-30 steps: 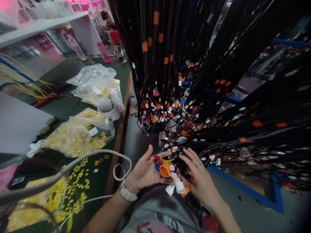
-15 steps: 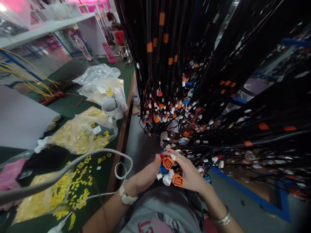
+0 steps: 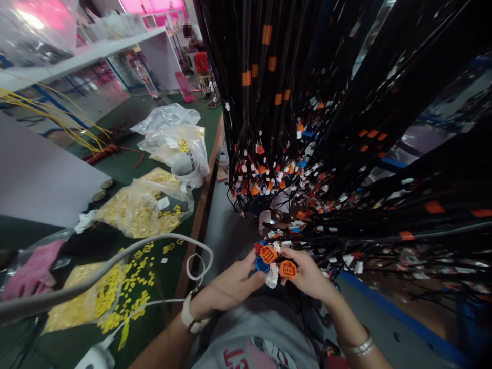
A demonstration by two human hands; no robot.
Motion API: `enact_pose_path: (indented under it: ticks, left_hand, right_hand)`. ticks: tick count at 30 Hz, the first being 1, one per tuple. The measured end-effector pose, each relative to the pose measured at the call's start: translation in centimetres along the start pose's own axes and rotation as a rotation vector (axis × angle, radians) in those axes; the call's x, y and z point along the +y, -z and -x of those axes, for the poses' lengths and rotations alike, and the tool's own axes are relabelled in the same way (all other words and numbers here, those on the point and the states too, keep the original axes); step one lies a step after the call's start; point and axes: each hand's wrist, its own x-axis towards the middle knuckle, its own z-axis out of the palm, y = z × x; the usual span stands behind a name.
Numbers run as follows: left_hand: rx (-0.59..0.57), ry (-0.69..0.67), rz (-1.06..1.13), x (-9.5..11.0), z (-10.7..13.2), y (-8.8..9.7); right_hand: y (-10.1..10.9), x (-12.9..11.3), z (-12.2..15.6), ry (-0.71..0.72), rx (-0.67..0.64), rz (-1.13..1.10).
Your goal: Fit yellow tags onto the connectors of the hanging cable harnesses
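A bunch of plug connectors on dark wires is gathered between my two hands, close to my body. It includes an orange connector (image 3: 268, 254), a blue connector (image 3: 262, 264), a white connector (image 3: 272, 277) and a second orange connector (image 3: 288, 269). My left hand (image 3: 246, 277) is closed on the left side of the bunch, thumb beside the blue and white ones. On the other side, my right hand (image 3: 305, 271) is wrapped round the bunch next to the second orange connector. The fingers behind the connectors are partly hidden.
Hanging black wire harnesses (image 3: 246, 102) with many coloured connectors fill the front and right. Left, a green table (image 3: 161, 271) bears bags of yellow parts (image 3: 134, 210), loose yellow pieces, a white mug (image 3: 188, 174) and a pink glove (image 3: 34, 271). A grey cable (image 3: 154, 241) arcs over it.
My left thumb has come down across the front of the bunch, near the white connector. My right hand has shifted slightly on its side. The whole view has swung a little left.
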Motion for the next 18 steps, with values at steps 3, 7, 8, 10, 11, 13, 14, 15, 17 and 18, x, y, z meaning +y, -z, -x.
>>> enact_pose_path:
  ticks: [3, 7, 8, 10, 11, 13, 14, 15, 17, 18]
  left_hand:
    - [0.103, 0.015, -0.446, 0.8, 2.6, 1.1]
    - [-0.163, -0.064, -0.61, 3.5, 8.0, 3.9]
    - [-0.22, -0.096, -0.59, 4.1, 9.4, 4.8]
    - [-0.229, -0.124, -0.514, 4.9, 11.8, 6.5]
    - [-0.106, -0.144, -0.487, 4.9, 12.7, 7.4]
    - [0.279, -0.107, -0.506, 4.6, 13.6, 9.3]
    - [0.501, -0.062, -0.541, 4.3, 13.5, 10.2]
    - [0.703, 0.0, -0.586, 3.9, 13.1, 11.2]
    - [0.99, 0.087, -0.738, 3.2, 11.6, 13.2]
    - [1.095, 0.124, -0.829, 2.9, 10.6, 14.2]
  right_hand:
    - [0.0, 1.1, 0.3, -0.122, 0.057, -0.105]
    - [0.1, 3.1, 1.1, -0.223, 0.19, -0.334]
    - [0.1, 3.6, 1.3, -0.224, 0.259, -0.4]
    - [0.1, 4.4, 1.7, -0.228, 0.365, -0.512]
    - [0.1, 4.6, 1.9, -0.232, 0.392, -0.552]
    - [0.1, 4.8, 2.1, -0.24, 0.386, -0.599]
    - [0.2, 4.7, 2.2, -0.237, 0.371, -0.613]
    - [0.2, 4.5, 2.3, -0.233, 0.359, -0.625]
    - [0.4, 4.1, 2.4, -0.233, 0.334, -0.647]
    - [0.4, 4.0, 2.4, -0.237, 0.324, -0.654]
